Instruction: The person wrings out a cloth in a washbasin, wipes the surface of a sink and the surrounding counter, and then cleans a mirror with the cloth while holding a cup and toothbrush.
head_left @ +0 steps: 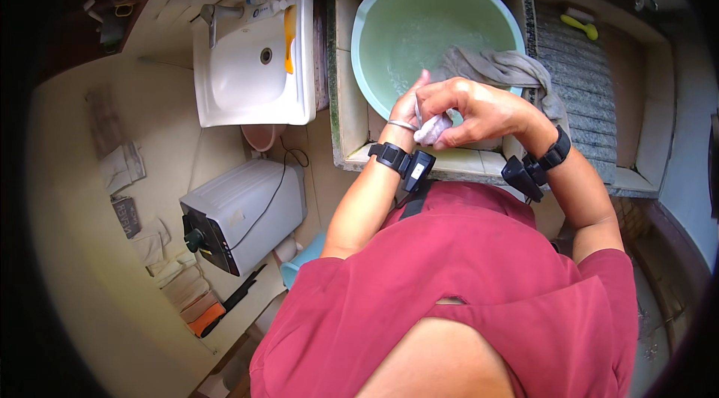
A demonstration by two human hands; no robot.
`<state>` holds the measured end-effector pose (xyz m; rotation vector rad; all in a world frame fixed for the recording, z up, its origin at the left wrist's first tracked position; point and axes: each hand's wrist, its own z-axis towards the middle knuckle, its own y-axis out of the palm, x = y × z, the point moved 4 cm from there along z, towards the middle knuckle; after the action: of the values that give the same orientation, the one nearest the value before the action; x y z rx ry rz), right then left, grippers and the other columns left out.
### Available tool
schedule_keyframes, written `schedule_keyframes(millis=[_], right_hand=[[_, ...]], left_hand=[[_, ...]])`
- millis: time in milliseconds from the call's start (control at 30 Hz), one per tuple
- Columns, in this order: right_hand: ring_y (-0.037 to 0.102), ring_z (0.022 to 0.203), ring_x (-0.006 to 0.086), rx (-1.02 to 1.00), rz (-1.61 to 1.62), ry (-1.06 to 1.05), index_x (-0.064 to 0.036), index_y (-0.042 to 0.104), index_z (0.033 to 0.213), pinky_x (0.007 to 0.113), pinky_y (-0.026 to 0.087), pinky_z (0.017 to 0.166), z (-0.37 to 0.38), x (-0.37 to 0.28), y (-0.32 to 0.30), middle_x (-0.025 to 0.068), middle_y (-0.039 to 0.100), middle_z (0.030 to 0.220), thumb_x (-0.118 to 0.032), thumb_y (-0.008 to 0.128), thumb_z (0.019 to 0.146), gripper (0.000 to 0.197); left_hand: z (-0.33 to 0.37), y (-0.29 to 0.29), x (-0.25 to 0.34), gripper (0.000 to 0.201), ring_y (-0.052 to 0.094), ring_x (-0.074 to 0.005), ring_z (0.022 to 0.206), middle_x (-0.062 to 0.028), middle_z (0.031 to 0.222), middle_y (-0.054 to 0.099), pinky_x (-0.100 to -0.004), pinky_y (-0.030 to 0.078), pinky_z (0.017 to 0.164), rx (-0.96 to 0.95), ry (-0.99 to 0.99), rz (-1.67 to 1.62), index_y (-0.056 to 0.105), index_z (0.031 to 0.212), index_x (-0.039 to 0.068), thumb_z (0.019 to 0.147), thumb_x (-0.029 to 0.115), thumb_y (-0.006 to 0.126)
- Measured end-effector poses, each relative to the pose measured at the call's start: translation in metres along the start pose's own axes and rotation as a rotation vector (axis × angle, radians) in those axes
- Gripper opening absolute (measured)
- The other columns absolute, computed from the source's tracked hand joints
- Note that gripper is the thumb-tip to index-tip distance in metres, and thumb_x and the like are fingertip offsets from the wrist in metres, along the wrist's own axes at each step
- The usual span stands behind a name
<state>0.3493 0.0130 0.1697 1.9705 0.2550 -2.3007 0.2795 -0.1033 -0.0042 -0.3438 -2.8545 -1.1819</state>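
Observation:
A small wadded whitish cloth [432,129] is between my hands, over the near rim of a pale green basin [389,38] with water in it. My right hand [475,108] is closed on it, thumb and fingers pinching the wad. My left hand [407,108] presses against it from the other side, closed round it as far as I can see; most of its fingers are hidden behind the right hand. A wet grey cloth [502,65] trails from inside the basin over its right rim, beyond my right hand.
Right of the basin lies a ridged stone washboard [577,91] with a yellow-green brush [579,26] at its far end. A white sink [243,91] with a tap stands at the left. Below it are a grey boxy appliance [247,199] with a cord and a blue tub [301,259].

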Motion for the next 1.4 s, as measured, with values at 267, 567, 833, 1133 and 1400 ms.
schedule_keyframes(millis=[267,567,833,1133,1400], right_hand=[[0.059,0.081,0.0052,0.837,0.308,0.071,-0.0024,0.069,0.098,0.023,0.048,0.076,-0.044,0.056,-0.079,-0.0018,0.067,0.088,-0.014,0.072,0.089,0.015],[0.046,0.129,0.0184,0.701,1.093,-0.099,-0.013,0.036,0.149,0.038,0.04,0.105,-0.055,0.103,-0.013,0.0053,0.052,0.136,-0.072,0.062,0.08,0.094],[0.064,0.086,0.0114,0.726,0.636,0.087,-0.0034,0.066,0.095,0.028,0.052,0.076,-0.042,0.07,-0.053,0.0025,0.067,0.094,-0.02,0.069,0.092,0.017],[0.069,0.089,0.0391,0.681,-0.606,0.326,-0.0036,0.074,0.098,0.044,0.055,0.079,-0.032,0.082,-0.05,0.0235,0.07,0.095,-0.026,0.071,0.079,0.03],[0.058,0.118,0.0336,0.542,-0.434,0.421,-0.0078,0.052,0.139,0.043,0.047,0.098,-0.046,0.087,-0.047,0.0254,0.053,0.136,-0.05,0.07,0.084,0.071]], left_hand=[[-0.036,0.071,-0.004,0.038,0.064,-0.0357,0.11,-0.0175,0.126,0.062,-0.0369,0.055,0.082,-0.209,0.256,0.056,0.05,0.136,-0.002,0.101,0.011,0.049],[-0.07,0.14,-0.013,0.077,0.058,-0.0283,0.099,-0.03,0.14,0.046,-0.0307,0.051,0.075,-0.414,0.279,-0.078,0.036,0.148,0.005,0.095,0.059,0.05],[-0.07,0.121,-0.013,0.052,0.062,-0.0219,0.079,-0.0237,0.108,0.063,-0.0221,0.045,0.049,-0.377,0.2,0.281,0.048,0.131,-0.001,0.095,0.032,0.067],[-0.033,0.106,-0.019,0.011,0.05,-0.0088,0.055,0.0017,0.07,0.056,-0.0255,0.036,0.045,0.067,0.633,1.147,0.06,0.093,0.006,0.085,0.01,0.067],[-0.043,0.091,-0.02,0.025,0.053,-0.0106,0.052,-0.0029,0.071,0.06,-0.0268,0.038,0.042,0.083,0.397,1.045,0.062,0.103,0.002,0.088,0.021,0.067]])
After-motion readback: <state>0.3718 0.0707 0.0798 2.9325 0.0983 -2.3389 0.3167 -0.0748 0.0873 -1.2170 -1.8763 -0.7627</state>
